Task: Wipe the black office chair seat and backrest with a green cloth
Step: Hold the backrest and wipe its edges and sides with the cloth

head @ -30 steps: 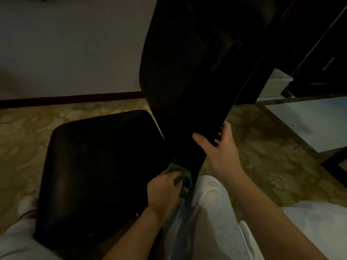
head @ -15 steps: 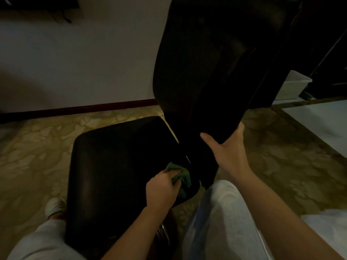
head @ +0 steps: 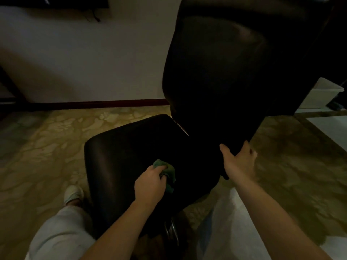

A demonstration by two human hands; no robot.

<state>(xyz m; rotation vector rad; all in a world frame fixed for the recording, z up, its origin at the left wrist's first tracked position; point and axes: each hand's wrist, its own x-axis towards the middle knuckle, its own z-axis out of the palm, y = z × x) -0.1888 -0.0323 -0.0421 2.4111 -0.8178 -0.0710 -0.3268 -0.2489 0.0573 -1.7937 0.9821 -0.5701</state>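
Note:
The black office chair stands in front of me, its seat (head: 120,158) low in the middle and its tall backrest (head: 221,76) rising at the right. My left hand (head: 150,182) grips a bunched green cloth (head: 167,171) and holds it against the seat, near its right rear part. My right hand (head: 238,162) grips the near lower edge of the backrest, thumb on the front face and fingers round the back.
A patterned tan floor (head: 47,147) surrounds the chair, with a white wall and dark skirting (head: 97,105) behind. A white box (head: 319,96) sits at the right, next to dark furniture. My legs in light trousers and one white shoe (head: 73,194) are beside the chair.
The view has swung so the chair sits further right and more seat shows. My left hand with the cloth has moved from the foot of the backrest out onto the seat.

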